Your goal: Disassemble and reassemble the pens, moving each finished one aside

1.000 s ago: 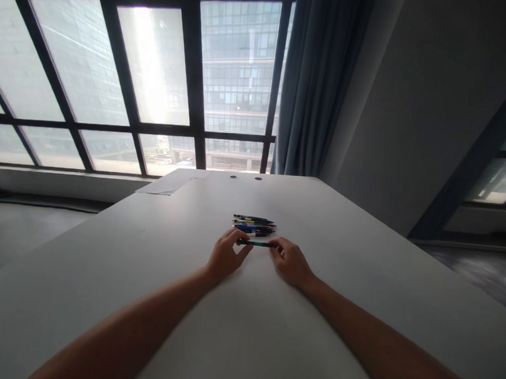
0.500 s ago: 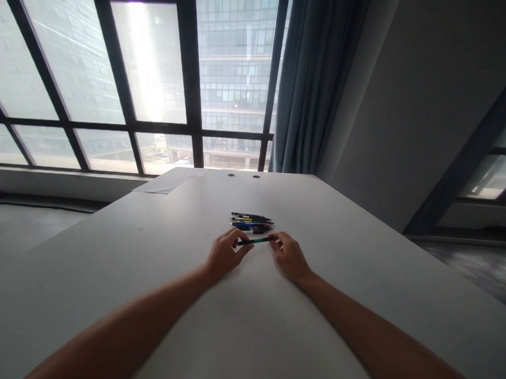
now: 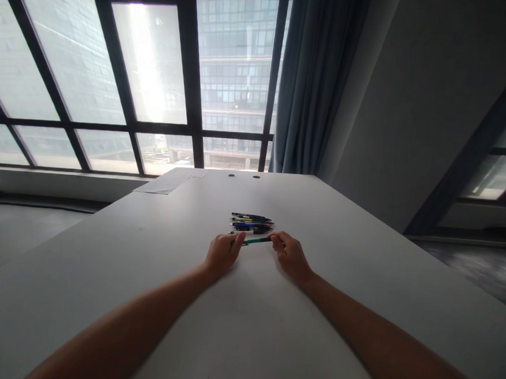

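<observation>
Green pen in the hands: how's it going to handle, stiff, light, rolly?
Likely stiff: the green pen spans straight between left hand and right hand. Probably light, given how slim it looks. May roll if pushed along the flat white table, though its exact cross-section is too small to tell.

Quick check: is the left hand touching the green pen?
Touching. The head view shows the left hand gripping the green pen near one end, thumb across it.
</observation>
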`<state>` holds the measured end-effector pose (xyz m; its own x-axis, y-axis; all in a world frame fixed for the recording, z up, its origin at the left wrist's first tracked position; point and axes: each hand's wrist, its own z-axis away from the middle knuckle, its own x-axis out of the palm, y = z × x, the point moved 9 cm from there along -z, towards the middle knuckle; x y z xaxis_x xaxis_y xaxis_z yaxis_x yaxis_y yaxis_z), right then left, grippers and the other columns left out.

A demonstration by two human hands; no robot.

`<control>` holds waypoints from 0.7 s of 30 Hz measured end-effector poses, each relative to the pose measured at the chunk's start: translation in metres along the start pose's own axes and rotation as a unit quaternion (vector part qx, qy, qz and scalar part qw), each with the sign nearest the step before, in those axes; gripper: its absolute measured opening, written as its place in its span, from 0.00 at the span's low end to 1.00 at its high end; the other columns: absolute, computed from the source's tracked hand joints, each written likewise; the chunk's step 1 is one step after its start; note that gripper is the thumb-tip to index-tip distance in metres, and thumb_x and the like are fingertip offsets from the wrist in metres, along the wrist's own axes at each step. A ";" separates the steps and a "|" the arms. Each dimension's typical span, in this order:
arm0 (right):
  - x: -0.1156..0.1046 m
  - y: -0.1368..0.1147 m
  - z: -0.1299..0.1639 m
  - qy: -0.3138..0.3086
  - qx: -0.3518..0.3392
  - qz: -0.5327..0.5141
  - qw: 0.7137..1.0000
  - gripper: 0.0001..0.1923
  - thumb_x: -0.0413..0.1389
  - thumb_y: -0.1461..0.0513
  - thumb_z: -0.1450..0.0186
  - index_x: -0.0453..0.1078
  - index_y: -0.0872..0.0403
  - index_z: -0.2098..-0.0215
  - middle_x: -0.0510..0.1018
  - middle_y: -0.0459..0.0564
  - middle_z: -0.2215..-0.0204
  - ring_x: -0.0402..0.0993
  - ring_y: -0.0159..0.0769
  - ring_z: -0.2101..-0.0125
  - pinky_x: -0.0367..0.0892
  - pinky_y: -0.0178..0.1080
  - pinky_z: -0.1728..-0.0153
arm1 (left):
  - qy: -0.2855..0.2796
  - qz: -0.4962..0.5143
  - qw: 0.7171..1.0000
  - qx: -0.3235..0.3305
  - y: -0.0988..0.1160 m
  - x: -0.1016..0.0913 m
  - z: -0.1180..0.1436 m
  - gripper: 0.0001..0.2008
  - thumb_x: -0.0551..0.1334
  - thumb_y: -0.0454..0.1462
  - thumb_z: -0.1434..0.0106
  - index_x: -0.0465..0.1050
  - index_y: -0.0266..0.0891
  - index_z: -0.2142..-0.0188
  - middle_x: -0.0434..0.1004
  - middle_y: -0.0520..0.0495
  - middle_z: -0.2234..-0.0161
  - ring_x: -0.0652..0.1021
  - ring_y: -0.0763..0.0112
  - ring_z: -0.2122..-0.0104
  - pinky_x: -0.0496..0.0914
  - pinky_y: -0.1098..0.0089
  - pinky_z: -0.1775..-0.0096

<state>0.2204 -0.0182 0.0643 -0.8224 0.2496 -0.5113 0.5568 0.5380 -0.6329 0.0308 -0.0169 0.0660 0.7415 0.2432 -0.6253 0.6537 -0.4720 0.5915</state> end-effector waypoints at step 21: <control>0.000 -0.016 0.004 -0.016 -0.036 0.023 0.999 0.11 0.53 0.60 0.38 0.74 0.53 0.61 0.78 0.50 0.68 0.70 0.34 0.71 0.66 0.37 0.67 | 0.044 -0.084 0.990 0.103 0.018 -0.005 0.001 0.08 0.56 0.40 0.33 0.73 0.42 0.61 0.77 0.46 0.63 0.73 0.64 0.60 0.61 0.59 0.51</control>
<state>0.2119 -0.0303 0.0723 -0.7918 0.2494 -0.5576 0.5823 0.5838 -0.5658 0.0384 -0.0277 0.0794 0.6406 0.4019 -0.6543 0.7312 -0.5795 0.3599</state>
